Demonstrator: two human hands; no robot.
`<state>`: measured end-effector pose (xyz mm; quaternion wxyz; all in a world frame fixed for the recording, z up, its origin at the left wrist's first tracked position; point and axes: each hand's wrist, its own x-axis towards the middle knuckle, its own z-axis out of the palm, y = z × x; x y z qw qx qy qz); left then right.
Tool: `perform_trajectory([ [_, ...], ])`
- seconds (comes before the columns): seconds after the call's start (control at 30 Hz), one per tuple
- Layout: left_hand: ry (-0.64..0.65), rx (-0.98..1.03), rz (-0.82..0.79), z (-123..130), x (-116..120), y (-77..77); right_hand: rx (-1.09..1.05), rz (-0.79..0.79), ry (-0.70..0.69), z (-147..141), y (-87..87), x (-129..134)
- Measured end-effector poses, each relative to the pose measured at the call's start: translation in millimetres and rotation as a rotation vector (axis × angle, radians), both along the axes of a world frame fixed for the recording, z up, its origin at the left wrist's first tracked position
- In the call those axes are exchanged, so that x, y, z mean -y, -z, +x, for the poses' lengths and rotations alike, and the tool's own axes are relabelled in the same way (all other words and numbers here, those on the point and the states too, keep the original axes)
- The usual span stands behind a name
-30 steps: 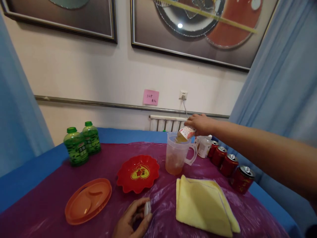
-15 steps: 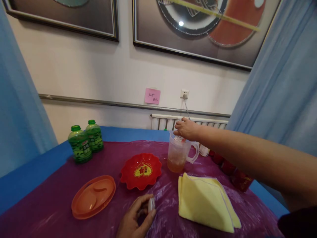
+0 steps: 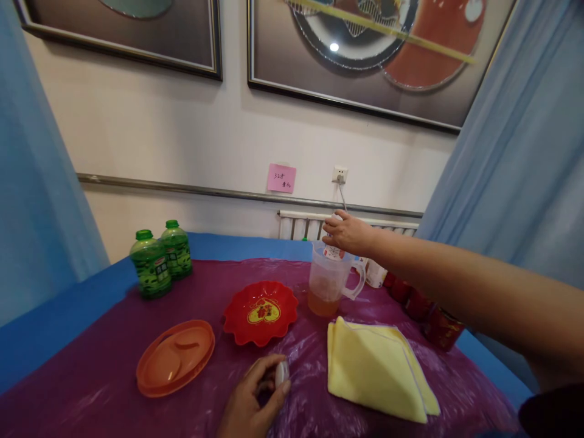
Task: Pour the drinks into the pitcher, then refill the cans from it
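Observation:
My right hand (image 3: pixel 347 234) reaches over the clear plastic jug (image 3: pixel 327 277) and grips a bottle (image 3: pixel 334 251) with a white and red label. The bottle's lower part is inside the jug's mouth, and its end is hard to make out through the cloudy wall. Amber liquid (image 3: pixel 323 303) lies in the jug's bottom. Low at the front, my left hand (image 3: pixel 255 392) pinches a small white cap (image 3: pixel 281 372) between thumb and fingers. The scalloped red plate (image 3: pixel 283 304) is just beyond my left hand, and a folded yellow cloth (image 3: pixel 378 371) lies to its right.
An orange divided plate (image 3: pixel 176 359) lies at the left, with two green bottles (image 3: pixel 152 267) behind it. Red cans (image 3: pixel 442 328) and a white container (image 3: pixel 375 274) line the right side, partly under my forearm. Purple plastic sheeting (image 3: pixel 95 371) covers the blue table.
My right hand and the bottle have risen slightly, so more of the label shows above the jug's rim. My left hand keeps the cap, almost in the same spot.

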<state>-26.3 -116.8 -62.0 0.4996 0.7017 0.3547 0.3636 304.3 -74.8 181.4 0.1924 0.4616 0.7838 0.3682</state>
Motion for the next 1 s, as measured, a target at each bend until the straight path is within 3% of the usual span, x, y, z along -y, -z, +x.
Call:
perform_trajectory([
  [0.17, 0.057, -0.097, -0.018, 5.1, 1.0, -11.0, -0.008, 0.084, 0.020, 9.3, -4.2, 11.4],
  [0.37, 0.060, -0.171, 0.040, 5.8, 3.3, -10.9, -0.063, 0.185, 0.064, 20.2, -5.4, 27.7],
  [0.57, 0.075, -0.149, 0.069, 7.3, 6.9, -20.4, -0.412, 0.214, 0.273, 31.2, -0.8, 41.3],
  [0.83, 0.073, -0.064, 0.075, 8.5, 3.5, -65.8, -0.772, 0.398, 0.441, 41.1, 37.2, 70.6],
  [0.93, 0.010, 0.021, 0.087, 9.6, -3.3, -87.1, -1.177, 0.539, 0.320, 19.7, 56.6, 85.2],
  [1.0, -0.052, 0.098, 0.107, 10.4, -7.4, -104.8, -1.495, 0.527, 0.194, -5.9, 76.2, 91.7],
])
